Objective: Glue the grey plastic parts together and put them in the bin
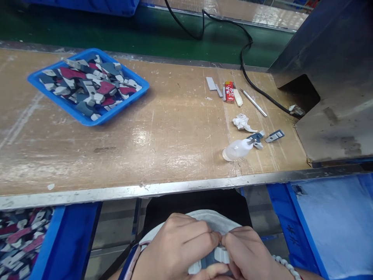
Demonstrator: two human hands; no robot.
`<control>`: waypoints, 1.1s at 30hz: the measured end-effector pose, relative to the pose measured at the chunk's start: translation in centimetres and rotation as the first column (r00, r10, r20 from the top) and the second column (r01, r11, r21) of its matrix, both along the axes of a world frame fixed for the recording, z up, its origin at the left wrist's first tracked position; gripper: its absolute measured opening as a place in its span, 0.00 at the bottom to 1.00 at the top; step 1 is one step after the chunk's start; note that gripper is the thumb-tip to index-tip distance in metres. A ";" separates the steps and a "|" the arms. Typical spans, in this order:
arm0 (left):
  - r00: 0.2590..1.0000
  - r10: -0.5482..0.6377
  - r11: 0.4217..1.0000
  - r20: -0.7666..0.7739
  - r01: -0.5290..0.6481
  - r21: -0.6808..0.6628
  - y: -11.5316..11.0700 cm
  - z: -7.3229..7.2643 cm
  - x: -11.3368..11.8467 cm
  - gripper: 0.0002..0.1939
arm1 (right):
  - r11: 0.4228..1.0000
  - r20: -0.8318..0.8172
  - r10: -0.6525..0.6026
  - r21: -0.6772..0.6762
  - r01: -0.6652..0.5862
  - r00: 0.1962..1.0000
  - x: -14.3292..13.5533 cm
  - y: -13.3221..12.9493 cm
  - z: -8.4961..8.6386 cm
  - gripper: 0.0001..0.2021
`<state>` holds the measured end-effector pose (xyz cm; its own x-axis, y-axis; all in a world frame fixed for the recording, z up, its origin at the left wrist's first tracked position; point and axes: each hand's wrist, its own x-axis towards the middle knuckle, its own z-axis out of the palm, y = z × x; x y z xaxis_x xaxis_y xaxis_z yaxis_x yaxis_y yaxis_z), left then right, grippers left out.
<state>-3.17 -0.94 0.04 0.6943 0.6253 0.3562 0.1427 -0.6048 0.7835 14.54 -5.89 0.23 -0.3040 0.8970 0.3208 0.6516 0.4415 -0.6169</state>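
Both hands are low in my lap, below the front edge of the wooden workbench (163, 132). My left hand (177, 249) and my right hand (250, 252) meet fingertip to fingertip, pinching a small grey and white part (220, 256) between them. The part is mostly hidden by my fingers. A beaded bracelet sits on my right wrist. Far up on the bench to the left, a blue tray (40, 79) holds several grey, maroon and white parts of the same kind.
On the bench at right lie a small squeeze bottle (237, 149), two loose grey parts (274, 136), crumpled tissue (241, 122), a red lighter (229, 91) and a pen (254, 103). A metal machine housing (335, 77) stands far right. Blue bins (335, 225) sit below at both sides.
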 end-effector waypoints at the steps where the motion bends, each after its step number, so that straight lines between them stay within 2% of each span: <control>1: 1.000 -0.001 1.000 0.003 0.001 -0.002 0.0 -0.1 -0.1 0.15 | 1.000 -0.011 -0.005 0.006 0.005 1.000 -0.1 0.0 -0.1 0.28; 6: 0.999 -0.016 1.000 0.032 0.016 -0.013 0.1 -0.4 -0.3 0.14 | 0.999 -0.074 -0.002 0.039 0.005 0.997 -0.3 0.3 -0.6 0.30; 11: 0.999 -0.001 1.000 0.054 0.002 -0.026 0.0 -0.6 -0.3 0.13 | 1.000 -0.125 -0.021 -0.010 0.020 0.992 -0.5 -0.1 -0.7 0.29; 17: 0.997 -0.008 0.999 0.072 0.012 -0.046 0.0 -0.8 -0.2 0.13 | 0.997 -0.099 -0.063 -0.055 0.058 0.993 -0.7 -0.2 -0.5 0.30; 24: 0.996 -0.011 0.998 0.084 0.015 -0.058 0.2 -1.3 0.1 0.13 | 0.996 0.022 -0.086 -0.024 0.086 0.996 -0.6 -0.4 -0.3 0.31; 33: 0.996 -0.017 0.999 0.085 0.021 -0.045 -0.2 -1.1 -0.3 0.13 | 0.997 -0.083 -0.054 -0.055 0.049 0.995 -0.6 -0.4 -0.5 0.30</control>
<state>-3.46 -1.13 -1.10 0.6745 0.6295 0.3858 0.0635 -0.5700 0.8192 13.92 -6.30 -0.25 -0.2311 0.9272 0.2949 0.6172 0.3740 -0.6922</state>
